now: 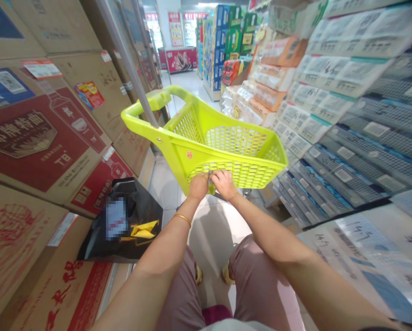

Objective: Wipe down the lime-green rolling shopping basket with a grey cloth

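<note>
A lime-green plastic shopping cart (pixel 178 146) stands side-on in front of me, its handle toward the left and its slatted basket toward the right. Low on its near side, my left hand (pixel 199 185) and my right hand (pixel 224 183) are close together with bent fingers. Their fingertips meet by the lower edge of the basket wall. Something small and greyish shows between them, too little of it to name. A gold bangle (pixel 182 219) circles my left wrist. My knees are bent below my forearms.
Stacked cardboard cartons (pixel 37 124) line the left side, with a black bag (pixel 140 195) beside them. A metal post (pixel 128 55) rises by the cart's handle. Piles of wrapped packs (pixel 309 110) and grey-blue packaged goods (pixel 361 156) fill the right. Tiled floor (pixel 188 85) runs toward the back.
</note>
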Demonstrator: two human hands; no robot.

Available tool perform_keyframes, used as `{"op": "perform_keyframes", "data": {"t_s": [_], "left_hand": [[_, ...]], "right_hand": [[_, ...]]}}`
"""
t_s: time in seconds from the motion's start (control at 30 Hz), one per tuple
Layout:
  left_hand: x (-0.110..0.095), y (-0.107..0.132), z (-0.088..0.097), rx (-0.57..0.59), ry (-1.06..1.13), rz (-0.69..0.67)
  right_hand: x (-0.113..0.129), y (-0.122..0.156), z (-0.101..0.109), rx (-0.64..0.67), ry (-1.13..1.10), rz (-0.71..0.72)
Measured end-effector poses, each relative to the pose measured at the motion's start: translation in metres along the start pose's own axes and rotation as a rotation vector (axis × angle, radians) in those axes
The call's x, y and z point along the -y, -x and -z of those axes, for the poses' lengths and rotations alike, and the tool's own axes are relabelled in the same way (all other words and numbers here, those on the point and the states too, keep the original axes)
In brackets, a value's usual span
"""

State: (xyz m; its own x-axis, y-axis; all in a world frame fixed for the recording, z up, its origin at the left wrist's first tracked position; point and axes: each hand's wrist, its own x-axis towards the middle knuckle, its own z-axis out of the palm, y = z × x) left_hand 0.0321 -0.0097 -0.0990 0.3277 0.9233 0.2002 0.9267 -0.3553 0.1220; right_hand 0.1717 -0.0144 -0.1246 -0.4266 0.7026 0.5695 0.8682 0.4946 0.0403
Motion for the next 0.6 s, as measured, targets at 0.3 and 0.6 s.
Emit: {"op": "perform_keyframes", "data": {"t_s": [0.3, 0.6], "left_hand": [[-0.001, 0.000, 0.003, 0.038, -0.029, -0.018], [0.000, 0.002, 0.007, 0.033, -0.004, 0.001]], "right_hand": [[0.004, -0.029, 0.018, -0.260, 0.042, -0.157], [0.006, 0.005, -0.015, 0.006, 0.027, -0.034]]}}
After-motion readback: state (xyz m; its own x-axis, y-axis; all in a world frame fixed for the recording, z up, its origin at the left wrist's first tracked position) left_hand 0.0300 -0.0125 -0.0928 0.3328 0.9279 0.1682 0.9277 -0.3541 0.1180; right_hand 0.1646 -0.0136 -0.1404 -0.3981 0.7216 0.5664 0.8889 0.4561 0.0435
